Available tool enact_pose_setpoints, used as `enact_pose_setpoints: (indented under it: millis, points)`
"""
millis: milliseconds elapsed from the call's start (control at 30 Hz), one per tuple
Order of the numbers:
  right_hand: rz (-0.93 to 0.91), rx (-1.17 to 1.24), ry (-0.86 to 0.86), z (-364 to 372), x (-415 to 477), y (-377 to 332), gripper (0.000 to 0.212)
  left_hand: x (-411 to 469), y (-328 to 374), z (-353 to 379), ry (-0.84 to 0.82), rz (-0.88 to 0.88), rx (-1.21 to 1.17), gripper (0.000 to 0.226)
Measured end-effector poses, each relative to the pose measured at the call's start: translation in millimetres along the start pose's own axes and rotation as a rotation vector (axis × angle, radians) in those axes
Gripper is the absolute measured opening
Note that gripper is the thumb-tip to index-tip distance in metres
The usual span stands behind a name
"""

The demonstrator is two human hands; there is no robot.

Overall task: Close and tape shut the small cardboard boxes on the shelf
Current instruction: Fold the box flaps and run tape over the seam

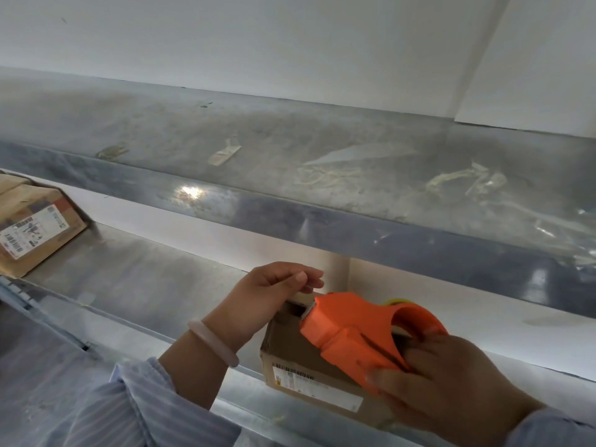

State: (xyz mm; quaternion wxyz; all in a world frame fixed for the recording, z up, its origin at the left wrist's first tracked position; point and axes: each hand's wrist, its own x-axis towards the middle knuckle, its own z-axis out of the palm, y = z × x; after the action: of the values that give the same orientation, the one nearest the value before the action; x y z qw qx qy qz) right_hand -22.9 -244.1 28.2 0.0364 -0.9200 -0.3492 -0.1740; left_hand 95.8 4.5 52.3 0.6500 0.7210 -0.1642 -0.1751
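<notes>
Cardboard, two: far box (59, 203), near box (290, 350) held by left fingers (300, 276); right fingers (425, 354) grip one dispenser (348, 324).

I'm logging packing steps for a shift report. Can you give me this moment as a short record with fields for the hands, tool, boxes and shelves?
left hand: pinches the tape end at the near box's far top edge
right hand: grips the orange tape dispenser over the box top
near box: on the lower shelf, label facing the person, dark gap at its far top edge
second box: far left, labelled
upper shelf: tape scraps lie on it
</notes>
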Motion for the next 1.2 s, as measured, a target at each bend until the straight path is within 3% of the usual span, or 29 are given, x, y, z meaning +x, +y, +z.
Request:
enact_pose_setpoints:
  millis: [33, 100, 167, 233, 333, 467, 733, 900, 1067, 1200]
  points:
    - [0.084, -0.005, -0.011, 2.9, -2.1, 0.2, 0.028, -1.4, -0.2, -1.6, -0.004, 0.021, 0.013, 0.021]
    - [0.221, -0.065, 0.011, 8.9, -6.7, -2.8, 0.06, -4.0, -1.4, -3.7, -0.033, 0.056, 0.049, 0.021]
    - [0.208, -0.118, 0.025, 8.1, -5.2, -3.8, 0.066, -5.6, -1.8, -5.5, -0.08, 0.081, 0.093, 0.019]
    - [0.115, -0.134, 0.045, 5.5, -4.5, -3.0, 0.062, -4.9, 0.0, -7.3, -0.168, 0.08, 0.131, 0.02]
    - [-0.204, -0.146, 0.064, 3.9, -2.6, -1.1, 0.021, -2.2, 4.5, -8.3, -0.385, 0.048, 0.154, 0.026]
    - [-0.28, -0.163, 0.049, -0.1, -2.6, -0.1, 0.036, 0.1, 12.7, -6.5, -0.55, -0.049, 0.219, 0.027]
    - [-0.26, -0.152, 0.028, 1.8, -5.2, -2.4, 0.043, 4.0, 17.3, -3.9, -0.507, -0.068, 0.212, 0.018]
    - [-0.233, -0.154, 0.016, 2.8, -4.6, -3.0, 0.04, 8.1, 12.6, 3.1, -0.456, -0.107, 0.043, 0.021]
    - [-0.252, -0.165, 0.039, -2.6, 1.0, -2.2, 0.042, 10.6, 11.2, 10.6, -0.552, -0.266, -0.16, 0.02]
    - [-0.256, -0.159, 0.041, -1.1, 0.9, 0.6, 0.043, 16.8, 15.5, 13.9, -0.583, -0.304, -0.132, 0.021]
